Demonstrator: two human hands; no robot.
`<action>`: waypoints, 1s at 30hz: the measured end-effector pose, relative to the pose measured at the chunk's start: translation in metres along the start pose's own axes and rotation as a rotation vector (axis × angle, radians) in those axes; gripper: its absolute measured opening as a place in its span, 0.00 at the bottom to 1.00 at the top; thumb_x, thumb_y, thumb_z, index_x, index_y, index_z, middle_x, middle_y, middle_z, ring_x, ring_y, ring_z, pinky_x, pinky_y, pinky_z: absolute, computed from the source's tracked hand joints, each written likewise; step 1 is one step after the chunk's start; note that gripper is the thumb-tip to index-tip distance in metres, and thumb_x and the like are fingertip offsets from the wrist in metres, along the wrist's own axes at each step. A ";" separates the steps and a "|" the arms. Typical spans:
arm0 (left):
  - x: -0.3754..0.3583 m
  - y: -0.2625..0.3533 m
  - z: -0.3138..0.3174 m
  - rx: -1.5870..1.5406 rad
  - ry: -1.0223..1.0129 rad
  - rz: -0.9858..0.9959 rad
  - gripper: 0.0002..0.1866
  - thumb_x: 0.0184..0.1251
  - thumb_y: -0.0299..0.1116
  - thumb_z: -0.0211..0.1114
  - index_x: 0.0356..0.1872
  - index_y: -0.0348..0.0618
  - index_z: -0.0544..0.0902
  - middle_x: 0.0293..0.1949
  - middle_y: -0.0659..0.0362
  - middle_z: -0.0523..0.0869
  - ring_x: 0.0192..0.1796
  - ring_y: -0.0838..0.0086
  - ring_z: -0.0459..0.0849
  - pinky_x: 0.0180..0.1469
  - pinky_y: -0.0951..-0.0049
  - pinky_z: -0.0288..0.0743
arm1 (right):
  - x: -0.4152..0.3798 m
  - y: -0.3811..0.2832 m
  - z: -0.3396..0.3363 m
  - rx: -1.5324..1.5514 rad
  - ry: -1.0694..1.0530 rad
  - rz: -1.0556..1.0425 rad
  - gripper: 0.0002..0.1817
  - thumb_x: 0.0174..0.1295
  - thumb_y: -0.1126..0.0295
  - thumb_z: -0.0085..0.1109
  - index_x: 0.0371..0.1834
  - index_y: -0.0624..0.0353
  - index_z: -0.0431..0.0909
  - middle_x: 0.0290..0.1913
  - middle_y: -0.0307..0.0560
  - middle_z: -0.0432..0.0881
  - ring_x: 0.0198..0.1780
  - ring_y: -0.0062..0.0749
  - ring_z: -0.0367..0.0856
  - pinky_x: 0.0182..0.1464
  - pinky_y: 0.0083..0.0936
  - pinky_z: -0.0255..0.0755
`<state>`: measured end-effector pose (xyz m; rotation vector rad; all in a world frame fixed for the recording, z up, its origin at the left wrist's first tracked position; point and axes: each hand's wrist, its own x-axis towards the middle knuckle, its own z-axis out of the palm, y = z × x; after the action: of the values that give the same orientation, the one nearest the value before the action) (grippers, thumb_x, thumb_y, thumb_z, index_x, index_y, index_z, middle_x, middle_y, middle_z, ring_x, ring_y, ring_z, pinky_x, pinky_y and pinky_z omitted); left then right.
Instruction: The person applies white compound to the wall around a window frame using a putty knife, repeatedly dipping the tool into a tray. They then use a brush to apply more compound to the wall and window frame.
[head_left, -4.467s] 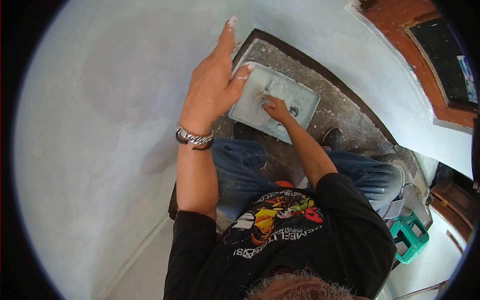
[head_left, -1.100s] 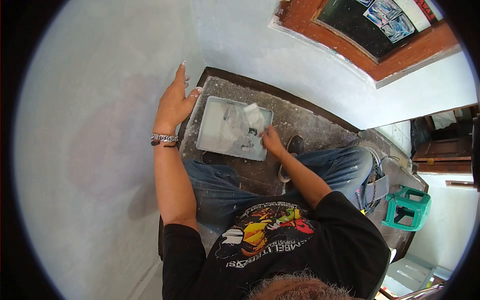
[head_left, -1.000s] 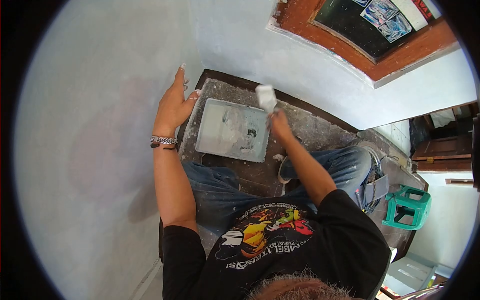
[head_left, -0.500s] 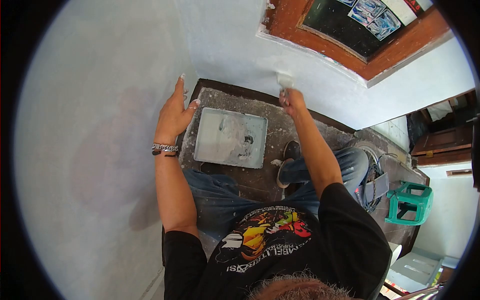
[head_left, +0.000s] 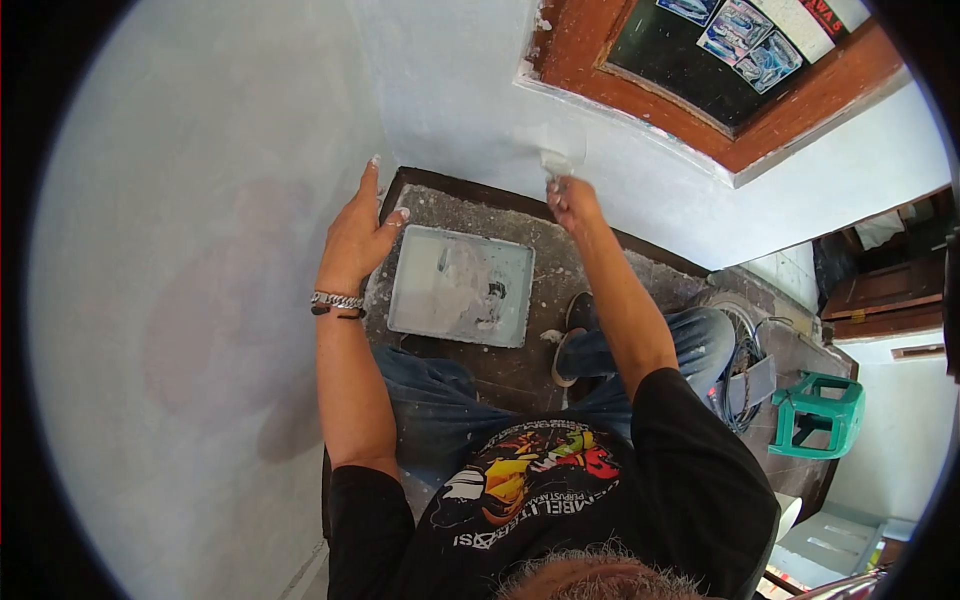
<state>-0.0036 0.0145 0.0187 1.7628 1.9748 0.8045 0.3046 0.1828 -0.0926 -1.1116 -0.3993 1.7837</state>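
My right hand is closed round the handle of a paintbrush, whose pale bristles rest against the pale wall below the window frame. My left hand has its thumb and a finger apart, with white paint on their tips, and holds nothing. It is beside the corner where two walls meet, above and left of the paint tray. White paint with a dark patch lies in this shallow grey tray, on the floor in front of my legs.
A wooden window frame with stickers on its glass is at upper right. On the right are a green plastic stool, coiled dark cables and a wooden piece of furniture. A dark baseboard runs along the wall.
My right hand has moved slightly left with the paintbrush along the wall. My left hand sits slightly lower and further right in view.
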 end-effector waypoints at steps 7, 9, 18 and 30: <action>-0.002 -0.017 0.004 0.022 0.062 0.046 0.44 0.67 0.39 0.68 0.80 0.45 0.55 0.61 0.40 0.82 0.60 0.51 0.83 0.59 0.59 0.76 | -0.082 -0.037 0.011 -0.083 -0.216 -0.111 0.06 0.72 0.73 0.46 0.44 0.65 0.70 0.27 0.43 0.70 0.20 0.20 0.62 0.17 0.15 0.57; -0.002 -0.009 -0.001 0.029 0.020 0.012 0.43 0.67 0.39 0.67 0.79 0.42 0.55 0.62 0.38 0.80 0.63 0.47 0.80 0.62 0.56 0.74 | -0.056 -0.009 -0.011 -0.011 -0.157 0.005 0.06 0.72 0.73 0.46 0.44 0.65 0.70 0.27 0.43 0.70 0.21 0.21 0.63 0.17 0.14 0.58; -0.007 0.002 -0.002 0.024 -0.028 -0.008 0.43 0.67 0.39 0.67 0.79 0.41 0.54 0.61 0.37 0.80 0.61 0.44 0.81 0.61 0.54 0.75 | -0.030 -0.030 0.051 0.015 -0.304 -0.062 0.05 0.71 0.75 0.46 0.45 0.65 0.68 0.28 0.44 0.71 0.23 0.22 0.67 0.17 0.17 0.60; -0.009 0.010 -0.010 0.048 -0.056 -0.001 0.43 0.67 0.37 0.66 0.79 0.39 0.54 0.68 0.39 0.75 0.65 0.47 0.78 0.63 0.56 0.75 | 0.031 0.052 0.041 -0.054 -0.100 -0.045 0.06 0.73 0.73 0.47 0.43 0.67 0.68 0.33 0.46 0.73 0.25 0.24 0.69 0.18 0.19 0.62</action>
<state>-0.0004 0.0043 0.0316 1.7919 1.9740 0.7052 0.2381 0.1919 -0.1214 -1.0454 -0.5314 1.8028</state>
